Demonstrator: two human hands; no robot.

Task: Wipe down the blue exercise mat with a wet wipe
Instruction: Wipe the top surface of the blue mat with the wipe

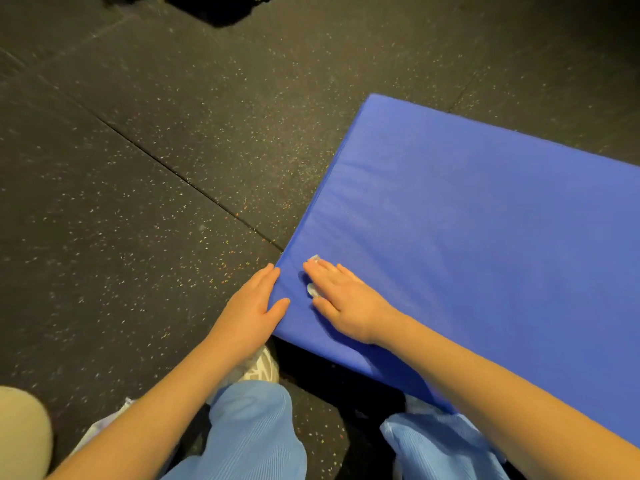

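Note:
The blue exercise mat (485,230) lies on the floor and fills the right half of the view, its near left corner by my knees. My right hand (343,299) lies flat on that corner with straight fingers, pressing a white wet wipe (312,289) onto the mat; only small bits of the wipe show past the fingers. My left hand (254,306) rests at the mat's left edge, fingers along the side and thumb on top of the surface.
Dark speckled rubber floor tiles (138,202) spread to the left and behind the mat. My legs in light blue trousers (252,434) and a white shoe (261,368) are just below the mat corner. A dark object (214,8) sits at the top edge.

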